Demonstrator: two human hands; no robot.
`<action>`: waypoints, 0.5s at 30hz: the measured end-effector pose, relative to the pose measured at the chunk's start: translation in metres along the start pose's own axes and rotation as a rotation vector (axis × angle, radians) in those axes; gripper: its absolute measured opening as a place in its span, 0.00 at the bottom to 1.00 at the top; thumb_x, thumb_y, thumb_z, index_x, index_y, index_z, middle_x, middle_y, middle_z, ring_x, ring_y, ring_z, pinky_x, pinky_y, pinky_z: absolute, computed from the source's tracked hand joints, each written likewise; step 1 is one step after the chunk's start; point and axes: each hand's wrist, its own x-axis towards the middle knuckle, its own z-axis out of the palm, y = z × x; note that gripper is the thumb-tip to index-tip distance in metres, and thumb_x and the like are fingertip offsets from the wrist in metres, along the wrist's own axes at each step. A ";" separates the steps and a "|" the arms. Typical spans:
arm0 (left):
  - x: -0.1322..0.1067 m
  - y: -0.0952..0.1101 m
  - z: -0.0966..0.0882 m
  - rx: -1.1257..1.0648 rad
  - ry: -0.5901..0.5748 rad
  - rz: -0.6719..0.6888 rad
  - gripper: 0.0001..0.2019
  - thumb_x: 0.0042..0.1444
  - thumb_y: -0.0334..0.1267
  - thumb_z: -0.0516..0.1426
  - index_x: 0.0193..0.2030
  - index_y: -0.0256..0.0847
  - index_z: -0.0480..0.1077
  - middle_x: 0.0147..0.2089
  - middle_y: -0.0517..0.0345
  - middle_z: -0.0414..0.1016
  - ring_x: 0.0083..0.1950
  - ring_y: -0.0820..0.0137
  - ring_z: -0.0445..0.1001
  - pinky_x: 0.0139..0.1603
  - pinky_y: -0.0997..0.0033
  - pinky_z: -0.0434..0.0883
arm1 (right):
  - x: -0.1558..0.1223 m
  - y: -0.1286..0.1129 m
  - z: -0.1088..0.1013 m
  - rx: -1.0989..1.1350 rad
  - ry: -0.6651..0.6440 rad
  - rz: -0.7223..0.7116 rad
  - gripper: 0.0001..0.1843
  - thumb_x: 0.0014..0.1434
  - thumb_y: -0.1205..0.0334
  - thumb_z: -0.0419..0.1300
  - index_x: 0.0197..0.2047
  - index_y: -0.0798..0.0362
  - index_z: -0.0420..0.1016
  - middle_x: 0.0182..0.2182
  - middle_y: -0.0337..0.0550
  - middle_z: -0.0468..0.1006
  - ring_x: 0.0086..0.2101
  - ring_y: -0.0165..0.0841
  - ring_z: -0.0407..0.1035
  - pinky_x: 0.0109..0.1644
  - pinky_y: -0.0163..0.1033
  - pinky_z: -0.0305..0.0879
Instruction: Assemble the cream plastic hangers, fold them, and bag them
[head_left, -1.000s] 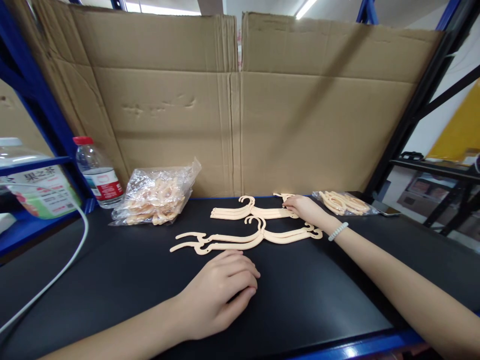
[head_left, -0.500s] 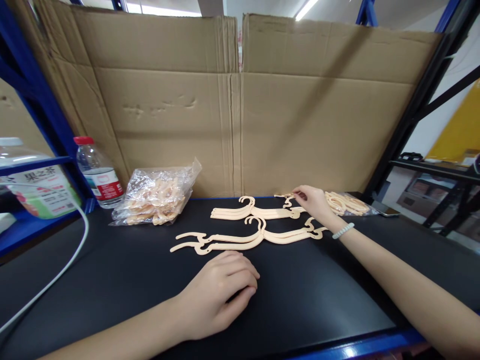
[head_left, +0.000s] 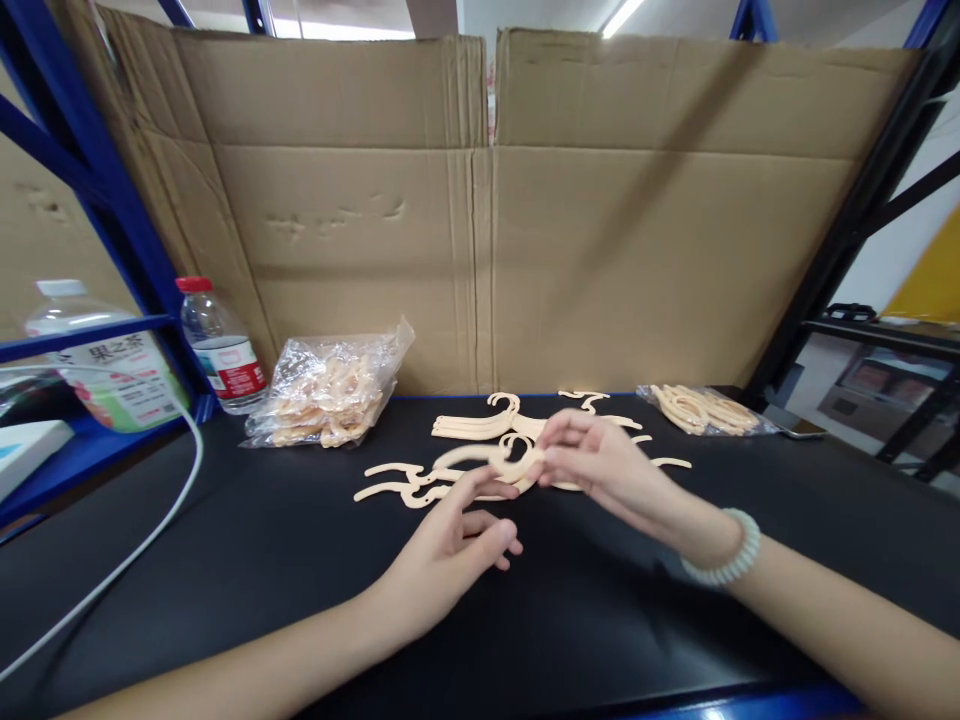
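Note:
My right hand (head_left: 611, 475) pinches a curved cream plastic hanger piece (head_left: 466, 456) between thumb and fingers, held up over the table. My left hand (head_left: 442, 570) is just below and in front of it, fingers apart; its fingertips are close to the piece, and I cannot tell if they touch. Beneath and behind lie cream folding hangers (head_left: 390, 490), side by side and partly covered by my hands. Farther back is a row of stacked hanger parts (head_left: 469, 428) with hooks upward. A few small loose pieces (head_left: 585, 396) rest near the cardboard.
A clear bag of cream parts (head_left: 330, 395) stands at the back left, beside a red-capped bottle (head_left: 225, 350). Another bag (head_left: 701, 410) lies at the back right near a phone (head_left: 795, 422). A white cable (head_left: 169, 510) crosses the left side. Cardboard (head_left: 360, 230) walls the back.
My right hand has come back from the small loose pieces toward the middle, carrying a curved hanger piece. My left hand has lifted and spread its fingers. The view has shifted slightly.

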 end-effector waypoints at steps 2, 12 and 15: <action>0.001 0.001 0.000 -0.063 0.036 -0.025 0.22 0.58 0.50 0.58 0.53 0.39 0.63 0.42 0.52 0.73 0.31 0.73 0.74 0.31 0.71 0.74 | -0.007 0.009 0.018 0.006 -0.102 0.075 0.15 0.51 0.59 0.70 0.35 0.54 0.68 0.31 0.40 0.78 0.34 0.35 0.77 0.39 0.38 0.74; 0.005 0.006 -0.003 -0.082 0.163 -0.159 0.18 0.55 0.51 0.60 0.35 0.37 0.64 0.29 0.60 0.74 0.25 0.75 0.71 0.27 0.74 0.70 | 0.018 0.013 -0.062 -1.098 -0.026 -0.370 0.06 0.57 0.69 0.61 0.39 0.53 0.75 0.38 0.46 0.78 0.41 0.40 0.71 0.49 0.48 0.66; 0.005 0.007 -0.002 -0.117 0.162 -0.189 0.20 0.53 0.53 0.61 0.36 0.38 0.62 0.30 0.58 0.76 0.26 0.74 0.73 0.27 0.73 0.71 | 0.028 0.023 -0.093 -1.357 -0.008 -0.322 0.09 0.57 0.72 0.61 0.42 0.55 0.75 0.39 0.48 0.78 0.41 0.41 0.70 0.48 0.47 0.66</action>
